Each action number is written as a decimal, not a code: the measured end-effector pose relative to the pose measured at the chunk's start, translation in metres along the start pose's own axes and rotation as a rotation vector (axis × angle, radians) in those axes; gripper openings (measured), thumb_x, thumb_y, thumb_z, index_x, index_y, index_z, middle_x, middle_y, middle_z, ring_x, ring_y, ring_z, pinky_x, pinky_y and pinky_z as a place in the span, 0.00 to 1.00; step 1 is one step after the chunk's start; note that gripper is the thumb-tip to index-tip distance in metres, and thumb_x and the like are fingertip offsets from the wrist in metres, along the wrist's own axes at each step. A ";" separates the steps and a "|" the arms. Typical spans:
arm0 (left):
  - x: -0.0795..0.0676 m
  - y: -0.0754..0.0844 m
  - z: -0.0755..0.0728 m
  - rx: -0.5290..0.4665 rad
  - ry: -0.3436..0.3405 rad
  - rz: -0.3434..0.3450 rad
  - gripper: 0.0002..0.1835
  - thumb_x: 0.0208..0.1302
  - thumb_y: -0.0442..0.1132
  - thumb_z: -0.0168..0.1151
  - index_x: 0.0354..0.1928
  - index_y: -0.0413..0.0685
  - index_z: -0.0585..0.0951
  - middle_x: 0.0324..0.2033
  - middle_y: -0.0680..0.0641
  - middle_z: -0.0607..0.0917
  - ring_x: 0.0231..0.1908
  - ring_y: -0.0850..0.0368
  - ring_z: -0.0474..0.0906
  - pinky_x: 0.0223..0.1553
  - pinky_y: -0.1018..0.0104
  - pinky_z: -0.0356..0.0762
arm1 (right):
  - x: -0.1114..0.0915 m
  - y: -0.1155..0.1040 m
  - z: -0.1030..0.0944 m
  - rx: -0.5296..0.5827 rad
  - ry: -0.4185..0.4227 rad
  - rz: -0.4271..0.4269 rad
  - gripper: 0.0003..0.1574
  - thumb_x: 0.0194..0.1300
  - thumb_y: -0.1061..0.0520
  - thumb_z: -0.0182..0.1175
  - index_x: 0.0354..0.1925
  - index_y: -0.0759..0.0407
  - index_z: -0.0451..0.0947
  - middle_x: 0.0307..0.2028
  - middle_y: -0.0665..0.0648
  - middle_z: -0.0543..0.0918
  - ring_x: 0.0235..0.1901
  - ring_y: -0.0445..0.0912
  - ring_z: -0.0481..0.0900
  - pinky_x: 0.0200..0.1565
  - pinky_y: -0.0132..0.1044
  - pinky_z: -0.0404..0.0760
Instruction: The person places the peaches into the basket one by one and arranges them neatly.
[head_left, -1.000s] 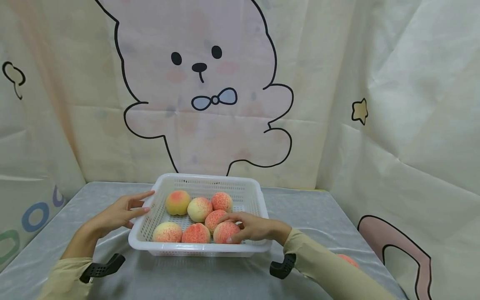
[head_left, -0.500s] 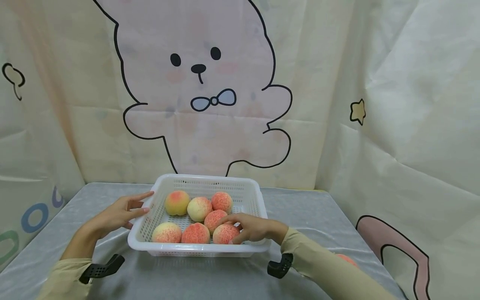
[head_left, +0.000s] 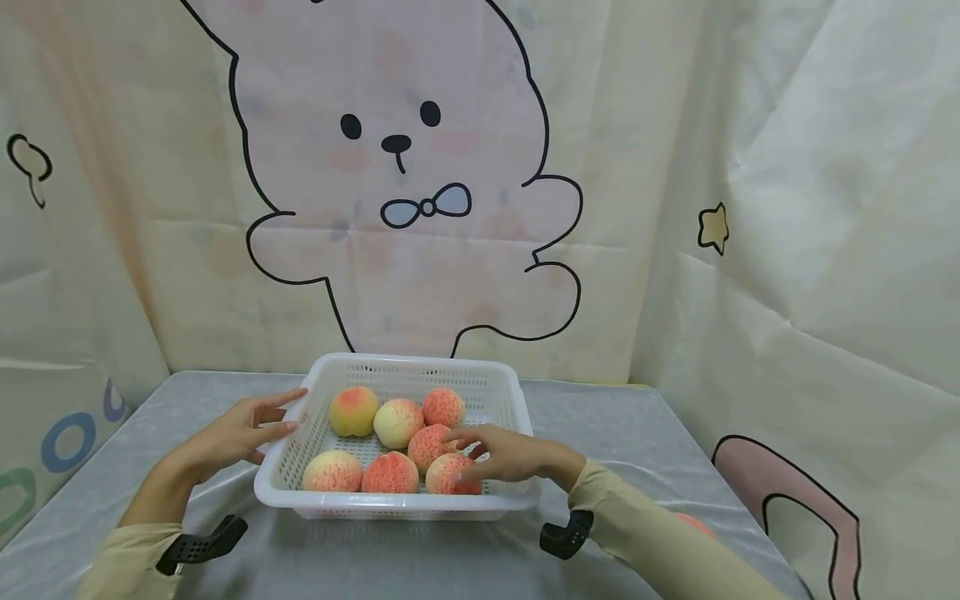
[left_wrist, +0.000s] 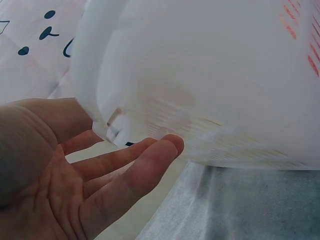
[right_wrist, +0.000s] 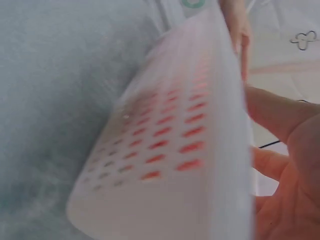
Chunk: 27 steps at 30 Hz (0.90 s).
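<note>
A white perforated plastic basket (head_left: 405, 500) stands on the table with several red and yellow peaches (head_left: 354, 412) inside. My left hand (head_left: 242, 432) touches the basket's left rim with outstretched fingers; in the left wrist view its thumb (left_wrist: 145, 170) lies beside the basket wall. Over the front right corner, my right hand (head_left: 510, 454) hovers with fingers apart and loosely bent. Its thumb overlaps the front right peach (head_left: 442, 473), and the fingertips are close to the peach (head_left: 427, 448) behind it. In the right wrist view the basket's side wall hides the peaches except for red showing through the holes.
A grey cloth covers the table (head_left: 360, 558). Another peach (head_left: 694, 523) lies to the right, partly hidden behind the right sleeve. Printed curtains (head_left: 600, 333) hang behind the table and along both sides.
My right fingers have loosened and lifted off the front right peach, which stays in the basket corner. The left hand keeps its place at the rim. The head view has tilted slightly up.
</note>
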<state>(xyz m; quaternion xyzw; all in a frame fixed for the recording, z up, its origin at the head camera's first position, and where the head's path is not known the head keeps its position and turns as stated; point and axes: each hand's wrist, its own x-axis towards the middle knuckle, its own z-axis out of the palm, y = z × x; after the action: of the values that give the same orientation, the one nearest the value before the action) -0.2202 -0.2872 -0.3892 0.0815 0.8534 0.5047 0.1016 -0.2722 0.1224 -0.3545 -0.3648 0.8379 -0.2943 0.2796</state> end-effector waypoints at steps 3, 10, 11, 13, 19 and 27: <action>0.000 0.000 0.000 0.003 0.001 0.003 0.41 0.74 0.46 0.59 0.80 0.44 0.51 0.65 0.25 0.72 0.52 0.48 0.82 0.41 0.52 0.87 | -0.007 -0.001 -0.007 0.024 0.033 -0.028 0.35 0.72 0.51 0.61 0.73 0.58 0.66 0.69 0.64 0.73 0.66 0.61 0.73 0.65 0.52 0.76; 0.001 -0.002 -0.001 0.016 0.006 0.001 0.41 0.74 0.46 0.59 0.80 0.45 0.51 0.65 0.26 0.72 0.52 0.48 0.81 0.41 0.52 0.87 | -0.028 -0.001 -0.027 0.083 0.121 -0.096 0.32 0.75 0.52 0.58 0.72 0.58 0.67 0.69 0.66 0.72 0.67 0.65 0.72 0.64 0.58 0.76; 0.002 -0.002 -0.001 0.017 0.006 0.001 0.41 0.74 0.46 0.59 0.80 0.45 0.51 0.65 0.26 0.73 0.52 0.48 0.81 0.41 0.52 0.87 | -0.031 -0.001 -0.029 0.080 0.135 -0.097 0.32 0.75 0.50 0.58 0.72 0.58 0.67 0.69 0.66 0.72 0.67 0.65 0.72 0.64 0.58 0.75; 0.002 -0.003 -0.001 0.010 0.000 0.003 0.40 0.74 0.45 0.59 0.80 0.45 0.51 0.65 0.25 0.72 0.52 0.47 0.81 0.41 0.52 0.87 | -0.036 0.001 -0.033 0.076 0.157 -0.096 0.33 0.75 0.48 0.58 0.72 0.57 0.67 0.70 0.65 0.72 0.67 0.64 0.73 0.64 0.59 0.75; 0.002 -0.003 -0.001 -0.010 -0.016 0.008 0.40 0.75 0.45 0.58 0.80 0.44 0.50 0.66 0.25 0.71 0.53 0.46 0.82 0.41 0.51 0.87 | -0.056 0.008 -0.044 0.114 0.196 -0.058 0.34 0.75 0.45 0.58 0.72 0.53 0.66 0.71 0.63 0.71 0.68 0.62 0.72 0.64 0.58 0.77; 0.002 -0.003 -0.002 -0.012 -0.019 0.006 0.40 0.75 0.45 0.58 0.80 0.44 0.50 0.66 0.24 0.71 0.52 0.46 0.82 0.41 0.51 0.87 | -0.080 0.024 -0.056 0.151 0.244 -0.078 0.32 0.76 0.52 0.56 0.73 0.59 0.64 0.71 0.70 0.68 0.69 0.67 0.70 0.64 0.58 0.77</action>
<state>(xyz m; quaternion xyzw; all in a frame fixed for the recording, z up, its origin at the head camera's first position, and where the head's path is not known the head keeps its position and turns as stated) -0.2224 -0.2895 -0.3907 0.0884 0.8491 0.5093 0.1089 -0.2749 0.2145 -0.3127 -0.3367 0.8264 -0.4091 0.1908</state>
